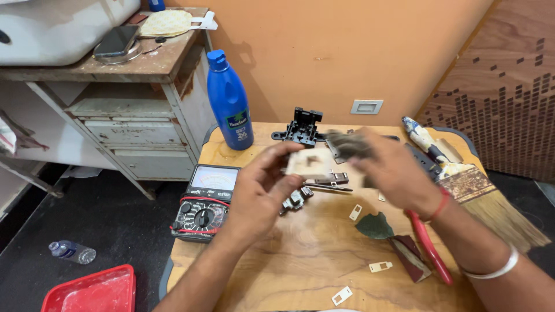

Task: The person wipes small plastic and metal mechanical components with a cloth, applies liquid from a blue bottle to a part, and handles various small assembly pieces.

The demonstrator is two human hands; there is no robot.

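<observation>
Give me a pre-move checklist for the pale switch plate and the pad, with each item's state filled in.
1. Left hand grips the pale switch plate by its edge: ok.
2. Right hand holds the grey pad against the plate: ok, though blurred.
3. Plate lifted off the wooden table: ok.
4. Multimeter apart from both hands: ok.
5. Small white pieces lie loose near the right forearm: not ok.
6. Plate's surface condition: cannot tell, blurred.
</observation>
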